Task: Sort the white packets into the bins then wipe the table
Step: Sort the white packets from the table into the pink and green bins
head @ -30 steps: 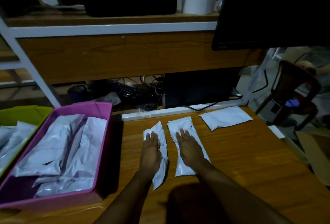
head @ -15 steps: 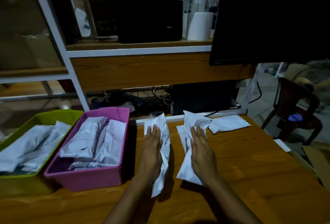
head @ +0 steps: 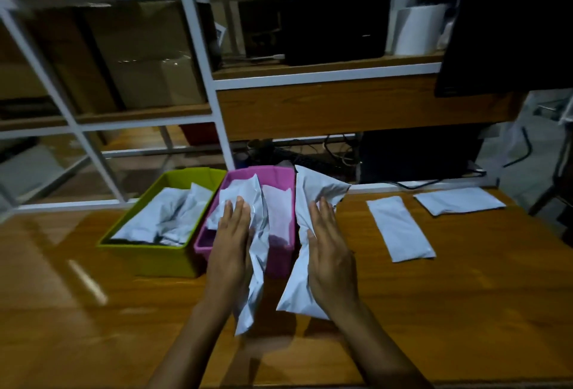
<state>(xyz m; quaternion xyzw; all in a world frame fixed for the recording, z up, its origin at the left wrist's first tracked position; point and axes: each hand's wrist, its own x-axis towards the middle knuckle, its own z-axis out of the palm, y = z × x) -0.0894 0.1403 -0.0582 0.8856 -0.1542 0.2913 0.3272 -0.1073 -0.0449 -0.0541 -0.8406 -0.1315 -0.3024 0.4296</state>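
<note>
Both hands are lifted off the table [head: 449,311]; the left hand [head: 231,249] has its fingers [head: 240,205] nearly straight along the crumpled left packet [head: 255,274], thumb hidden beneath, and the packet is gripped and hangs down past the wrist; under and beyond those fingertips sits the pink bin [head: 279,263] with packets heaped inside; further to their left the green bin [head: 155,260] also holds packets; the right hand [head: 331,252] grips the right packet [head: 305,190] the same way, fingers stretched over it, thumb out of sight; its top corner stands up beyond the fingertips, just right of the pink bin's wall; well to the right of those fingers the near packet [head: 400,227] and the far packet [head: 459,201] lie flat on the wood, apart
</note>
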